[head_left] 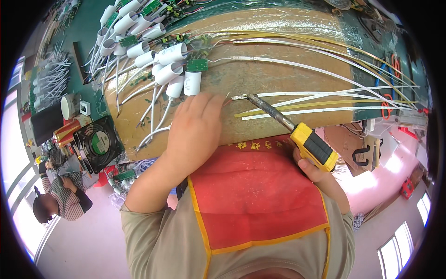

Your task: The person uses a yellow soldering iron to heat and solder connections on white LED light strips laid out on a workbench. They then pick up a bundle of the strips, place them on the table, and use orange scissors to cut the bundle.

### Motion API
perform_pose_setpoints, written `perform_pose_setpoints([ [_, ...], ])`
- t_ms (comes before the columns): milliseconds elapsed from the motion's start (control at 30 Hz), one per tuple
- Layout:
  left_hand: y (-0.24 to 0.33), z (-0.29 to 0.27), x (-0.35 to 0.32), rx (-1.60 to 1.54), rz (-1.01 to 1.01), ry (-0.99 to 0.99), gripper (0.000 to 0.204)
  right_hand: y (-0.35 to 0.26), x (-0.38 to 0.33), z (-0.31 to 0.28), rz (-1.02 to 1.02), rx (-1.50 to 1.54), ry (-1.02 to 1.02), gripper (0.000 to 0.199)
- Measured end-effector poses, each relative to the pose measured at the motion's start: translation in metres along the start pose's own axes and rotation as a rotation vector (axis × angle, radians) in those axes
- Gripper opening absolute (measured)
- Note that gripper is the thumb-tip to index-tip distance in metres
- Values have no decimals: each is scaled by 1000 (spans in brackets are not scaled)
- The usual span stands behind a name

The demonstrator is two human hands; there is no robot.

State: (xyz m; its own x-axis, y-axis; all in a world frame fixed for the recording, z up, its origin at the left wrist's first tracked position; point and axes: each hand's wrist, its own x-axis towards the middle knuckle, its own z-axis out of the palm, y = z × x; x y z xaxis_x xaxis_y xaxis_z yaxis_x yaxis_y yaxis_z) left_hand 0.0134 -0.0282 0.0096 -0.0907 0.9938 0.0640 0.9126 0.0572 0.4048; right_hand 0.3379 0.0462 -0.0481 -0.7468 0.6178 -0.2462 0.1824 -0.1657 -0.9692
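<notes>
My right hand point(309, 165) grips the yellow-and-black handle of a soldering iron point(313, 146). Its metal tip is at or just over the end of a white LED strip point(297, 94) on the brown work board. My left hand point(197, 121) is closed in a pinch, back of the hand up. Thin wires point(227, 101) come out from its fingertips toward the strip's end; the rest of what it holds is hidden. Just beyond the fingers stand white cylinders point(192, 83) with cables, and a green circuit board point(197, 65).
Several white and yellow LED strips point(320, 69) fan out rightward across the board point(274, 46). More white cylinders point(125, 22) and circuit boards pile at the far left. A black fan point(98, 144) stands at the left edge. Another person point(60, 200) sits at lower left.
</notes>
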Motion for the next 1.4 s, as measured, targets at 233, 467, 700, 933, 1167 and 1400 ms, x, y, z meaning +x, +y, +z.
perform_pose_setpoints([
  [233, 0, 6, 4, -22, 6, 38, 25, -9, 2, 0, -31, -37, 21, 19],
  [467, -3, 8, 6, 43, 59, 54, 22, -10, 0, -3, -57, -97, 15, 15],
  [700, -5, 11, 7, 107, 114, 53, 30, -12, 1, -2, -33, -98, 15, 16],
  [933, -2, 9, 6, 193, 149, 21, 35, -16, 7, -1, -67, -105, -1, 32],
  [1167, -3, 10, 6, 187, 152, 10, 36, -11, 8, -2, -102, -122, -28, 39],
  [1400, -4, 11, 8, 199, 196, 21, 35, -14, 9, -1, -63, -85, -32, 40],
])
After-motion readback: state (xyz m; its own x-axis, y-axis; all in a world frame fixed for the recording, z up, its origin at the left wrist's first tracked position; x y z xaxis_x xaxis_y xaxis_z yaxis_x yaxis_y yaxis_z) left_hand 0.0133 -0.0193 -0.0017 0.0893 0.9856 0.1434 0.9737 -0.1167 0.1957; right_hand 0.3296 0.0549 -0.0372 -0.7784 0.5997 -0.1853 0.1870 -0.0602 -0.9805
